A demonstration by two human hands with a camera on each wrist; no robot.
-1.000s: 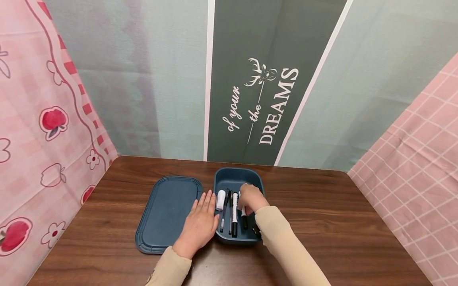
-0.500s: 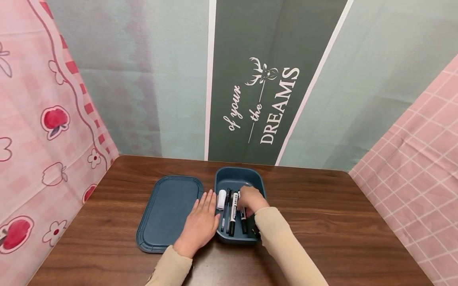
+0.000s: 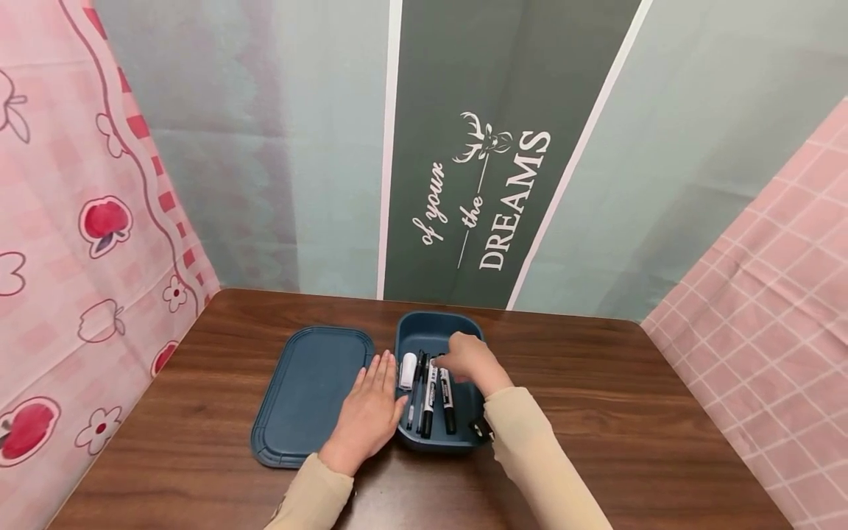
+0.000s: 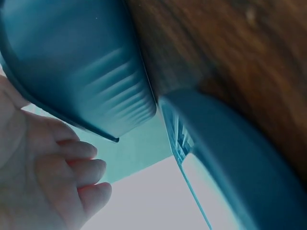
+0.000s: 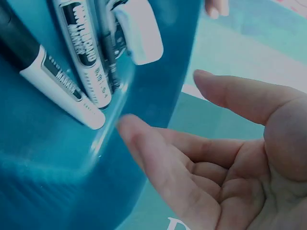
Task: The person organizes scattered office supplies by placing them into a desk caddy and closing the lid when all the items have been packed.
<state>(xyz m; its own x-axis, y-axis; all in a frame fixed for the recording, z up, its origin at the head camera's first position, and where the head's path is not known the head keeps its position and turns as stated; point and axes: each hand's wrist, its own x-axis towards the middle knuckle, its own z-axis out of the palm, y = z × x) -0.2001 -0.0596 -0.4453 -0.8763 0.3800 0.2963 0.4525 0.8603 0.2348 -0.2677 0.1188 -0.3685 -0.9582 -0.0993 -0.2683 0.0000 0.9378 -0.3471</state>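
Observation:
A blue box holds a whiteboard marker and a second black-capped white marker. Left of these markers lie slim dark pens and a short white rounded object. My left hand lies with straight fingers along the box's left rim, its palm side facing the box in the left wrist view. Over the box's right half hovers my right hand, index finger and thumb apart, other fingers loosely bent, nothing between them. Its index fingertip is close to the markers' far ends.
A blue lid lies flat on the brown wooden table, left of the box and partly behind my left hand. A small dark item shows at the box's near right corner. Curtains hang around the table's back and sides.
My right hand has let go of the right-hand marker and risen slightly up and right. Both markers now lie slightly slanted, close together. The left hand stays in place.

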